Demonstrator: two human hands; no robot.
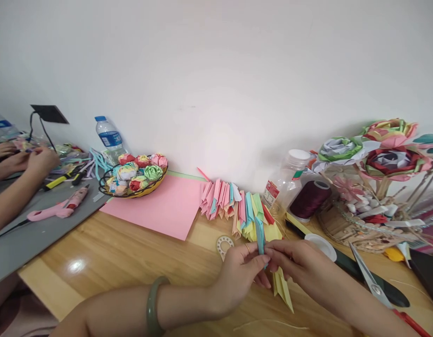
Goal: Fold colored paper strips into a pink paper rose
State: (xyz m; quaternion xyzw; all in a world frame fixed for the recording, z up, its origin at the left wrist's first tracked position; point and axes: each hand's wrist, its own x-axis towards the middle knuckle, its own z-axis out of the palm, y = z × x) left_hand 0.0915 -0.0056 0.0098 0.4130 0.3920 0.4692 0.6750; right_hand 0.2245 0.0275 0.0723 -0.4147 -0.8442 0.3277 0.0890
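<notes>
Between my two hands a narrow folded blue paper strip (260, 235) stands upright. My left hand (242, 267), with a ring on one finger and a green bangle at the wrist, pinches it from the left. My right hand (289, 257) has its fingertips closed on the same strip from the right, partly hiding its lower end. Under my hands lies a pleated yellow paper piece (281, 292). Just beyond them, several folded paper pieces (219, 199) in pink, blue, green and yellow sit in a bunched row.
Pink paper sheets (160, 210) and a basket of paper flowers (142, 188) lie to the left. Scissors (372, 278), a thread spool (311, 199), a clear jar (289, 175) and large paper flowers (392, 159) stand right. A co-worker's hands (37, 161) and a pink glue gun (60, 208) are far left.
</notes>
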